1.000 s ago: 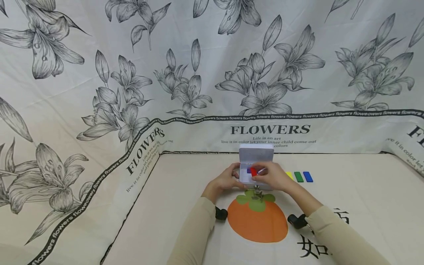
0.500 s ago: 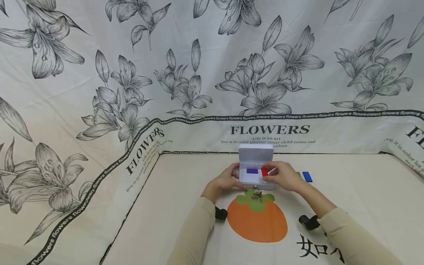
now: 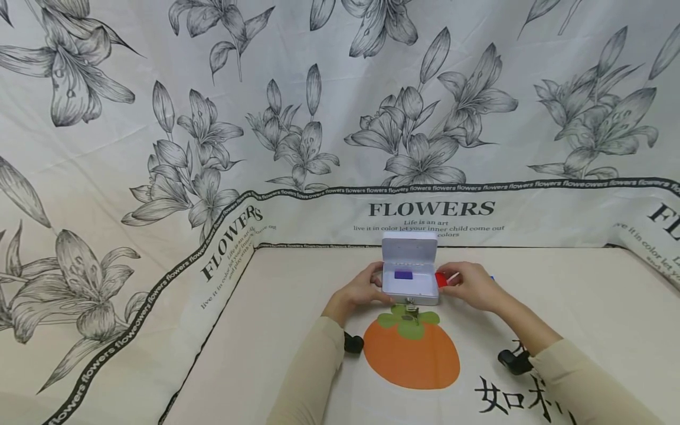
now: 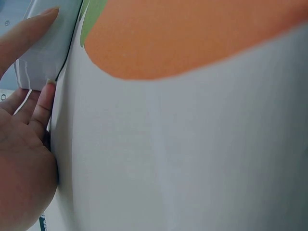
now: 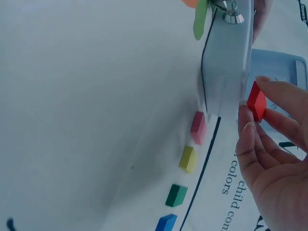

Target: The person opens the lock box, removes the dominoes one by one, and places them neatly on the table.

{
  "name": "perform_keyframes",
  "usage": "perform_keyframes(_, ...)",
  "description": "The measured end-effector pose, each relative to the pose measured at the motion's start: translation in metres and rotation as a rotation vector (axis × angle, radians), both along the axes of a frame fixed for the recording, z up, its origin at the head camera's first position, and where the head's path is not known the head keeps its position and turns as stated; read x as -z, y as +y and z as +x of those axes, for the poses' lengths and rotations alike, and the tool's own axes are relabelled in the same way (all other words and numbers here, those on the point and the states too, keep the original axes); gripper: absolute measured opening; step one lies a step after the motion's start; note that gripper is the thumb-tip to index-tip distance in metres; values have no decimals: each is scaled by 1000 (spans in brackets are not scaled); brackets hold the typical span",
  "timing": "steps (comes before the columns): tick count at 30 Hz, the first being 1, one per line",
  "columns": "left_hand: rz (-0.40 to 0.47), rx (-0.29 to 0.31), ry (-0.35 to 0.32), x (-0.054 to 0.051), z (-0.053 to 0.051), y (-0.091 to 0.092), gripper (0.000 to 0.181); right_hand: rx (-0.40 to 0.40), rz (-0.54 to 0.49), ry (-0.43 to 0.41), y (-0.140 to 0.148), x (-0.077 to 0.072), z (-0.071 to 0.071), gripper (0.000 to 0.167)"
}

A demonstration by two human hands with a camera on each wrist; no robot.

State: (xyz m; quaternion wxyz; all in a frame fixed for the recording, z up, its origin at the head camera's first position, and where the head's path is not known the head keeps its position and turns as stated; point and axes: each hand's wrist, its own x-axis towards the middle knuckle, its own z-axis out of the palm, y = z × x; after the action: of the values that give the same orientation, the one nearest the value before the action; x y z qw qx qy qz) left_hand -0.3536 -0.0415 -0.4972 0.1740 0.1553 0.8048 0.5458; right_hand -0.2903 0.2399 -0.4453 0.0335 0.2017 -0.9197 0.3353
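A white metal box [image 3: 422, 299] stands with its lid [image 3: 409, 249] raised and a latch on its front. Inside it lies a purple block [image 3: 404, 275] near the back. My left hand [image 3: 361, 288] grips the box's left side, and the left wrist view has the thumb along the front wall and fingertips at the side edge. Just beyond the box's right wall, my right hand [image 3: 473, 285] pinches a red block [image 5: 257, 101] between thumb and fingers. A row of pink [image 5: 198, 128], yellow, green and blue blocks lies beside the box in the right wrist view.
Behind the box hangs a white cloth [image 3: 297, 218] printed with flowers and lettering. The table cloth bears an orange persimmon print [image 3: 411, 354] and black characters [image 3: 499, 396]. Black wrist devices [image 3: 514, 361] sit by both sleeves.
My right hand has carried the red block from above the box's interior rightward past its right wall, uncovering the purple block. The left hand has kept its hold on the box.
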Motion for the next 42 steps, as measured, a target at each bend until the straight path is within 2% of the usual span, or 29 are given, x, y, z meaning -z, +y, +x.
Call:
perform_keyframes(12, 7, 11, 10, 2, -1, 0, 99, 63, 49, -18, 29, -1, 8, 40)
perform_keyframes(21, -3, 8, 32, 2, -2, -1, 98, 109, 77, -2, 48, 2, 12, 40)
perform_keyframes(42, -9, 13, 20, 0, 0, 0, 99, 162, 128, -14, 89, 5, 15, 41)
